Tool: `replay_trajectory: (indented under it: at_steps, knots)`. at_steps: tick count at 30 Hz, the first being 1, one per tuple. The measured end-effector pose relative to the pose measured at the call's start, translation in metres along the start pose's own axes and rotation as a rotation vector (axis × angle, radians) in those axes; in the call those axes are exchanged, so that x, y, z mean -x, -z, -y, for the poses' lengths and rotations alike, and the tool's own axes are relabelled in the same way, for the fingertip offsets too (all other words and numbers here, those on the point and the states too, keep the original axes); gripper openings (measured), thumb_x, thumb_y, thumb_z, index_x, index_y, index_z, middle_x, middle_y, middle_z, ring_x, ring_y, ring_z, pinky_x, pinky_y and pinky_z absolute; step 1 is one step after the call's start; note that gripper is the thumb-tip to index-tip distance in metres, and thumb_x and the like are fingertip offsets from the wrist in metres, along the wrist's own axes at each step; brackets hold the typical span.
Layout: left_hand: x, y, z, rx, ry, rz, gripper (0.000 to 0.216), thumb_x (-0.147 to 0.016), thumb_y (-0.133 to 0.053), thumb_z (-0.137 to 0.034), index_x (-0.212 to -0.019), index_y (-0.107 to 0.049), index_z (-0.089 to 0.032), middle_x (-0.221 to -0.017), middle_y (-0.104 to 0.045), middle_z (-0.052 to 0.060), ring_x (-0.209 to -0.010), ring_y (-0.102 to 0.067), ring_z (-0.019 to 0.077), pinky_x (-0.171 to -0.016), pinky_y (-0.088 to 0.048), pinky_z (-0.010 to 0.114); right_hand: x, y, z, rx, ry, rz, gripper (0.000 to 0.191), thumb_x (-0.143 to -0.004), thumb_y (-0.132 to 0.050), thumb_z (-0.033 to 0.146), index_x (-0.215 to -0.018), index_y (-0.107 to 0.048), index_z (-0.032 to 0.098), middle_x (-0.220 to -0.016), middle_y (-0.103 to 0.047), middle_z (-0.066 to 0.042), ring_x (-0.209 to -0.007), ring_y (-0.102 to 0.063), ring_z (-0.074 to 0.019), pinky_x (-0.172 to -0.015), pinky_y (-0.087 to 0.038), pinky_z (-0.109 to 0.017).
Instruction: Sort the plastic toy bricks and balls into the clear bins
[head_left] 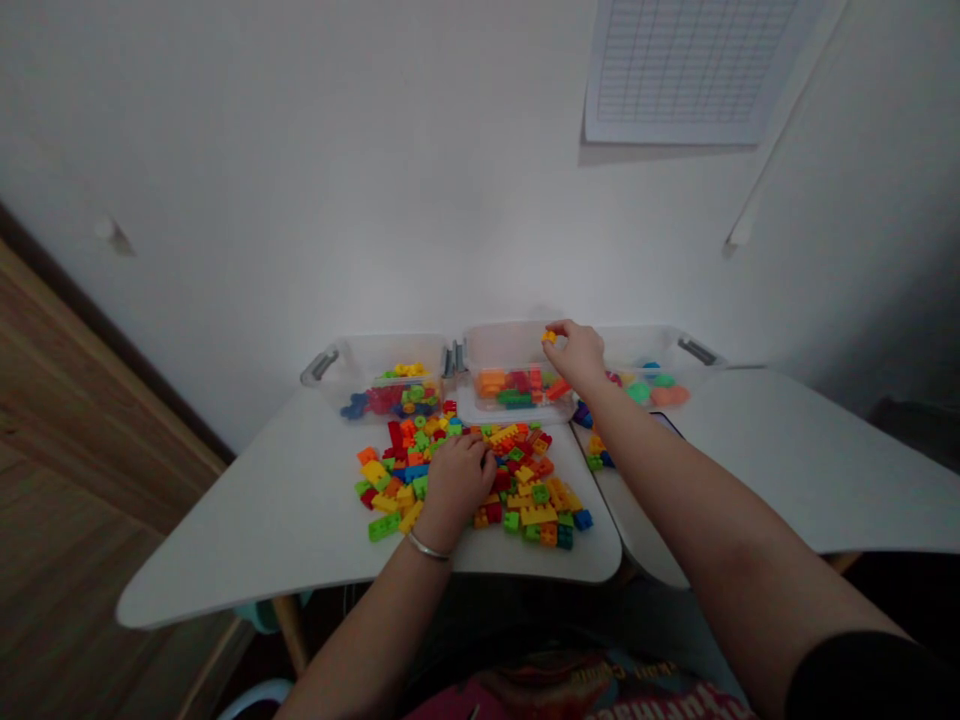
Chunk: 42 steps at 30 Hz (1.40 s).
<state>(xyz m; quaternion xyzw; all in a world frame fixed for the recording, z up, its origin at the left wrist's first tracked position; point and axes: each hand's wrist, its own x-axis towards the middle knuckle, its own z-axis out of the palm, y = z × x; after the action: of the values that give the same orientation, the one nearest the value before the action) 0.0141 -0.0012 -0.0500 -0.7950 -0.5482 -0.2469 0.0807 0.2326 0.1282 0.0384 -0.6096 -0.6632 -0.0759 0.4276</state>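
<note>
Our right hand [579,356] pinches an orange brick [550,337] directly over the middle bin [493,347], while our left hand [457,482] curls on the pile [537,494] in front of that bin, grip unclear.

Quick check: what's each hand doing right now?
Left hand: palm down on the brick pile; grip cannot be told.
Right hand: pinching a small orange brick above the middle bin.

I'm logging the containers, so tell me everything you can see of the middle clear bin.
The middle clear bin is a see-through plastic tub, lidless and upright on the white table, flanked closely by the left tub and the right tub. Orange, red and green bricks lie in it. The right hand hovers over its right rim, pinching a small orange brick.
</note>
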Motion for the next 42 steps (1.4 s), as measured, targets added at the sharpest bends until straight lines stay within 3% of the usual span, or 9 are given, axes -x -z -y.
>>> replay_trajectory:
  at_steps: [7,15,18,22,24,27,32,37,42]
  knots:
    - [0.0,-0.001,0.0,0.005,-0.006,-0.007,0.023,-0.089,-0.05,-0.023,-0.09,-0.072,-0.018,-0.101,-0.071,0.008,-0.094,-0.061,0.0223,-0.087,-0.049,0.037,0.0,-0.005,-0.007,0.06,-0.07,0.161,0.034,-0.076,-0.057,0.028,-0.107,-0.07,0.021,-0.102,-0.073,-0.007,-0.094,-0.065,-0.0239,-0.084,-0.049,-0.037]
    - [0.0,-0.003,0.001,-0.013,-0.009,0.0,0.024,-0.09,-0.049,-0.024,-0.09,-0.072,-0.018,-0.102,-0.072,0.007,-0.094,-0.061,0.0222,-0.087,-0.049,0.036,-0.001,-0.005,-0.011,0.017,-0.087,0.182,0.025,-0.077,-0.058,0.032,-0.096,-0.073,0.023,-0.091,-0.073,-0.004,-0.088,-0.065,-0.0218,-0.086,-0.048,-0.037]
    - [0.0,-0.003,0.001,-0.007,-0.007,0.003,0.024,-0.09,-0.049,-0.024,-0.09,-0.072,-0.018,-0.102,-0.072,0.008,-0.095,-0.061,0.0227,-0.087,-0.049,0.037,-0.002,-0.005,-0.012,-0.185,-0.125,0.115,0.023,-0.078,-0.055,0.029,-0.092,-0.071,0.021,-0.088,-0.072,-0.004,-0.084,-0.064,-0.0194,-0.085,-0.049,-0.036]
    - [0.0,-0.003,0.001,-0.01,-0.007,-0.001,0.023,-0.089,-0.05,-0.023,-0.09,-0.072,-0.019,-0.103,-0.072,0.007,-0.095,-0.061,0.0222,-0.089,-0.048,0.037,0.005,0.002,-0.01,-0.519,-0.066,-0.098,0.023,-0.078,-0.049,0.026,-0.089,-0.067,0.018,-0.091,-0.071,-0.006,-0.086,-0.064,-0.0178,-0.087,-0.05,-0.035]
    - [0.0,-0.003,0.001,-0.006,-0.003,-0.004,0.023,-0.089,-0.049,-0.024,-0.091,-0.072,-0.019,-0.102,-0.072,0.007,-0.095,-0.061,0.0223,-0.088,-0.049,0.037,0.017,0.005,-0.008,-0.638,-0.05,-0.182,0.021,-0.078,-0.047,0.026,-0.088,-0.064,0.019,-0.091,-0.07,-0.005,-0.089,-0.064,-0.0177,-0.088,-0.05,-0.036]
    - [0.0,-0.004,0.001,-0.005,0.001,-0.009,0.024,-0.09,-0.049,-0.025,-0.09,-0.072,-0.018,-0.101,-0.072,0.008,-0.094,-0.061,0.0229,-0.087,-0.049,0.037,0.046,0.008,-0.009,-0.791,-0.144,-0.232,0.02,-0.078,-0.045,0.026,-0.089,-0.061,0.021,-0.09,-0.07,-0.005,-0.087,-0.065,-0.0176,-0.085,-0.052,-0.036]
    - [0.0,-0.001,0.0,-0.009,-0.006,-0.003,0.024,-0.09,-0.048,-0.024,-0.087,-0.071,-0.018,-0.099,-0.071,0.008,-0.094,-0.061,0.0224,-0.087,-0.048,0.037,0.102,0.005,-0.022,-0.768,-0.225,-0.005,0.02,-0.078,-0.051,0.033,-0.087,-0.063,0.02,-0.086,-0.071,-0.007,-0.08,-0.066,-0.0206,-0.076,-0.054,-0.037]
    - [0.0,0.001,-0.001,-0.01,-0.011,0.003,0.025,-0.091,-0.048,-0.024,-0.087,-0.071,-0.018,-0.098,-0.071,0.009,-0.093,-0.061,0.0224,-0.087,-0.049,0.037,0.133,-0.004,-0.036,-0.517,-0.13,0.255,0.02,-0.077,-0.052,0.027,-0.085,-0.068,0.02,-0.086,-0.072,-0.006,-0.077,-0.066,-0.0206,-0.075,-0.054,-0.038]
    - [0.001,0.001,-0.001,-0.003,-0.004,0.01,0.023,-0.09,-0.049,-0.023,-0.09,-0.071,-0.018,-0.098,-0.071,0.008,-0.095,-0.062,0.0211,-0.089,-0.048,0.035,0.144,-0.014,-0.039,-0.384,-0.009,0.309,0.024,-0.076,-0.053,0.018,-0.092,-0.071,0.021,-0.095,-0.073,-0.006,-0.09,-0.066,-0.021,-0.082,-0.054,-0.037]
